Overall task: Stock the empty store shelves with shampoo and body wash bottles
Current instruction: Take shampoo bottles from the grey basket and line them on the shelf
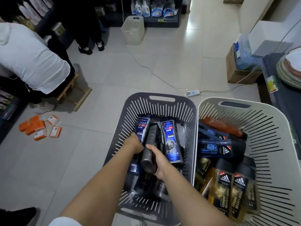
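Between the hands lay a dark bottle (pixel 150 142), right hand (pixel 158 162) gripping it; left hand (pixel 132 144) touched a CLEAR bottle (pixel 143 126), grasp undeterminable.

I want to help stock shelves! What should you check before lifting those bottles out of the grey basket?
1. Right hand grips the dark grey bottle: ok.
2. Left hand on the left CLEAR bottle, fingers hidden: cannot tell.
3. Nothing lies on top of the dark grey bottle: ok.
4. Bottle caps shut: cannot tell.
5. Walkway free: not ok, power strip and cable lie just beyond the grey basket.
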A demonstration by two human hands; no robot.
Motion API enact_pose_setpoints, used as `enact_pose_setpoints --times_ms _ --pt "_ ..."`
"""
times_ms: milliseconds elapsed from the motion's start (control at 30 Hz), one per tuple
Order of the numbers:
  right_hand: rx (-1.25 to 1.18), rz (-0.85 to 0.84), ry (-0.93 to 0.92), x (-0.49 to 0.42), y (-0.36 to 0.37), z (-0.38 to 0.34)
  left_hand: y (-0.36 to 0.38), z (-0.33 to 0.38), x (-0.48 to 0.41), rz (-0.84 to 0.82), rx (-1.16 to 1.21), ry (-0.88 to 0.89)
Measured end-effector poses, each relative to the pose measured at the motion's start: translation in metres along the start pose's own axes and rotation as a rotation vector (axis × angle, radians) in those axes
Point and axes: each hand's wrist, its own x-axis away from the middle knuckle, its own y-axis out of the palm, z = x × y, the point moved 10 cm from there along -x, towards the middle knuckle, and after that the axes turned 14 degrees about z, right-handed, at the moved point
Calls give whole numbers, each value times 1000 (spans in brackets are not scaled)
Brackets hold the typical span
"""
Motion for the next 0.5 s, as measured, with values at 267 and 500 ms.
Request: enact_pose_setpoints --times_ms 267,500 --pt "26 -37 -48 23 -5 -39 6 4 9 -68 196 54" --pt "20 -42 -345 78 -2 -76 -29 11 44 -187 575 -46"
